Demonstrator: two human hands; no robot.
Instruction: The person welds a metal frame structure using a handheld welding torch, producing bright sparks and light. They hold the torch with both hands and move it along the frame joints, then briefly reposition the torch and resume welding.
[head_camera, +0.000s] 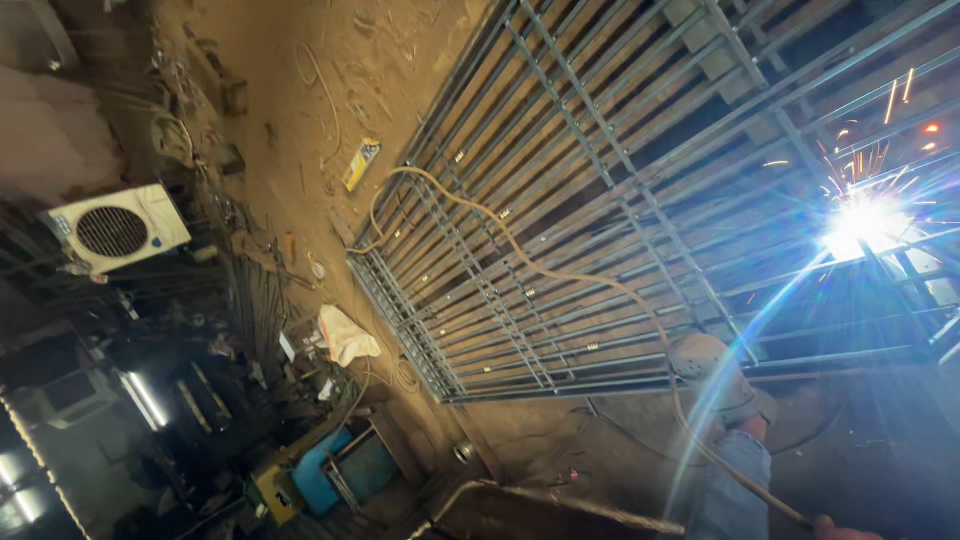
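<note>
A large grey metal grille gate (600, 200) lies flat on the dirt floor. At its right side a welding arc (865, 220) burns white-blue and throws orange sparks. My left hand (715, 375), in a worn pale glove with a blue sleeve behind it, rests at the near edge of the grille; I cannot tell what it holds. A tan cable (520, 250) snakes across the bars, passes the glove and runs to the bottom right. Only a sliver of my right hand (838, 530) shows there, closed on that cable.
A white air cooler (115, 230) stands at the left among dark clutter. A pale cloth (345, 335), a yellow box (361, 163) and scrap lie on the floor by the grille. A blue and yellow machine (320, 475) sits at the bottom, beside a bent metal bar (560, 500).
</note>
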